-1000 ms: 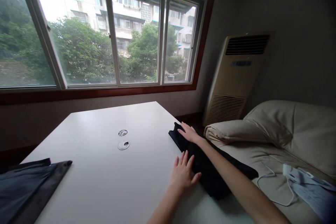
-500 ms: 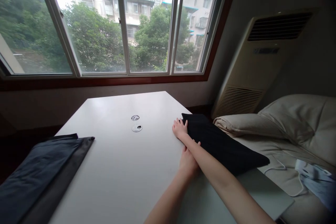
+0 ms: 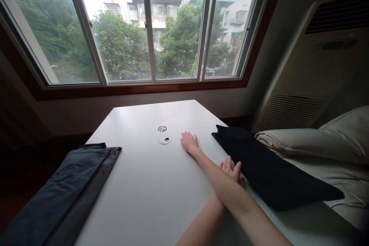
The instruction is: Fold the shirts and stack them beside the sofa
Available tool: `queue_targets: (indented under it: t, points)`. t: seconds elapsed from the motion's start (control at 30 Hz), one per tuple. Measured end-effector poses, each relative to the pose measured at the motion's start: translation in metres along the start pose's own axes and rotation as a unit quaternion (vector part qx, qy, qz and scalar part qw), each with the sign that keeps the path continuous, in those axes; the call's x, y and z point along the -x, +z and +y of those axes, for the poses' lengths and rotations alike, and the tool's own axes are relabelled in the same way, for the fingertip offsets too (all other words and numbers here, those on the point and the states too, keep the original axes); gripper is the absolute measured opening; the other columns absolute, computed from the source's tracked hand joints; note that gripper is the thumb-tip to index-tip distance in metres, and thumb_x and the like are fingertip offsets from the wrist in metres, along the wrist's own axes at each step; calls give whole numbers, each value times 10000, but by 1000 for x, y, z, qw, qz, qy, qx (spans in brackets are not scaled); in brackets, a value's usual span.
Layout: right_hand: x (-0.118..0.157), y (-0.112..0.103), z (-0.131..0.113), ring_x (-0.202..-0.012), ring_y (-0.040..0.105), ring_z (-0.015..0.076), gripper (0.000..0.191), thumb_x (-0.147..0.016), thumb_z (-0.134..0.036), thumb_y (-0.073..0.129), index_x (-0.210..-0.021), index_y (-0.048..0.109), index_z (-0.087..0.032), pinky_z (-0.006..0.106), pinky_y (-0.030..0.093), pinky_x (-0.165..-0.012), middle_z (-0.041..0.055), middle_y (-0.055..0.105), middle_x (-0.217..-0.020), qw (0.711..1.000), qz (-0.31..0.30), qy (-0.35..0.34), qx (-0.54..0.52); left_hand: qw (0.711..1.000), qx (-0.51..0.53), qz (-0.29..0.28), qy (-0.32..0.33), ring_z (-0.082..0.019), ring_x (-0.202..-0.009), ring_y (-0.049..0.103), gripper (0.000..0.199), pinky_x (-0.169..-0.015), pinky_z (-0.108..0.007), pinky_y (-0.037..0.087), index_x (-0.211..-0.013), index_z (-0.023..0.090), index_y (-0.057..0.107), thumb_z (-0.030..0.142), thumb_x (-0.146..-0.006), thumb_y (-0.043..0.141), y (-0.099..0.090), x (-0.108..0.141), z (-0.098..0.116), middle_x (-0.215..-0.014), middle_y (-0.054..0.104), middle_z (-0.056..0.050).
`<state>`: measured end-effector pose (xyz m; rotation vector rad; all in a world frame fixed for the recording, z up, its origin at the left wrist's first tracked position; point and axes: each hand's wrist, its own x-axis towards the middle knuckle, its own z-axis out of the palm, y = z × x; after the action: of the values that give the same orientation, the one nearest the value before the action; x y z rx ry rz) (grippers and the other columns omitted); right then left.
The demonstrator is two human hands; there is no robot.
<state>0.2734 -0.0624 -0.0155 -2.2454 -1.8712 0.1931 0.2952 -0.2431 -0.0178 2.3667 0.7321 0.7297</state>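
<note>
My forearms cross over the white table, the right above the left. My right hand lies flat on the tabletop with its fingers spread, left of a folded black garment. Partly hidden behind the right forearm, my left hand rests beside the garment's near left edge. Its fingers are apart and the thumb side is close to the cloth; whether it touches I cannot tell. The black garment lies along the table's right side, one end hanging toward the sofa.
Folded dark blue and grey clothes lie along the table's left side. Two round inserts are set in the tabletop. A beige sofa and a tall air conditioner stand to the right, and a window is ahead.
My right hand has left the black garment's far corner and moved left onto the bare tabletop. My left hand shows more beside the garment. The view has turned left.
</note>
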Motion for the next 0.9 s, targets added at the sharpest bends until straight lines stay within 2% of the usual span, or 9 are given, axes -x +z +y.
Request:
queue_targets:
  t: [0.1,0.23,0.3,0.43,0.6,0.9]
  points:
    - [6,-3,6,-1468,181,196,554,-983,-356,258,-1505,341,-190,429,57,-1191,44,253,-1592,1000,-8,-12,-3,1000,-3,-2,-8,-382,-1434,265,651,-1172,-508,250,-1451,132,440,256,-825,571,2,1,2,-1564,265,-208]
    - [9,-4,6,-1467,182,208,553,-986,-342,254,-1504,344,-173,415,40,-1188,65,246,-1593,1000,-7,-15,-16,1000,-12,2,-13,-353,-1444,253,648,-1163,-519,256,-1474,223,403,270,-843,544,1,2,3,-1589,230,-146]
    - [10,-4,5,-1466,182,218,551,-985,-334,259,-1502,347,-165,418,38,-1186,73,249,-1591,1000,-6,-16,-24,1000,-13,-5,-9,-355,-1443,251,646,-1162,-517,255,-1478,238,395,265,-849,538,-1,2,4,-1591,221,-149]
    - [11,-6,4,-1463,188,225,548,-985,-324,257,-1500,350,-159,423,39,-1184,83,262,-1586,999,-2,-19,-32,1000,-1,-10,-3,-376,-1437,255,636,-1165,-516,245,-1470,221,412,240,-849,546,-6,3,5,-1578,234,-187]
    - [13,-9,3,-1464,189,230,547,-985,-324,265,-1502,350,-168,420,59,-1184,83,268,-1584,1000,-5,-17,-26,1000,7,-4,-9,-366,-1433,269,635,-1161,-542,254,-1466,250,417,233,-845,549,-6,3,6,-1580,257,-144]
    - [12,-8,4,-1462,194,237,555,-976,-316,266,-1499,357,-155,426,52,-1186,76,263,-1586,999,-6,-21,-29,1000,-2,-7,-3,-375,-1424,281,655,-1174,-514,235,-1475,223,402,261,-839,555,-1,3,3,-1576,246,-174]
